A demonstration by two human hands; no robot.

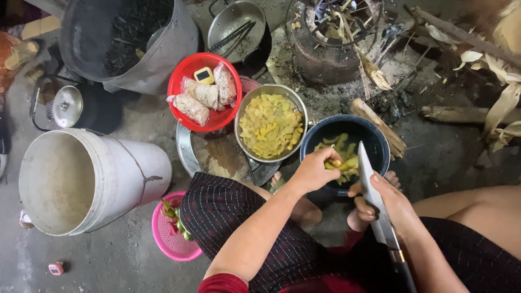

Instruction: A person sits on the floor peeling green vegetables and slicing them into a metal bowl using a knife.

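My left hand (pixel 315 171) reaches over the rim of a dark blue bowl (pixel 374 142) and pinches a yellow-green fruit piece (pixel 332 163). More cut yellow pieces (pixel 339 142) lie inside that bowl. My right hand (pixel 391 203) grips a large knife (pixel 366 176) with its broad blade pointing up over the bowl's near edge. A metal bowl (pixel 255 104) to the left is filled with yellow cut slices (pixel 270 126). My knees frame the bowl as I squat.
A red basket (pixel 184 70) holds plastic-wrapped packets. A round wooden board on a metal tray (pixel 217 154) lies under the bowls. A white bucket (pixel 81 182), a pink basket (pixel 165 239), a dark sack (pixel 130 38), a lidded pot (pixel 236 21) and a clay stove (pixel 334 38) with firewood surround me.
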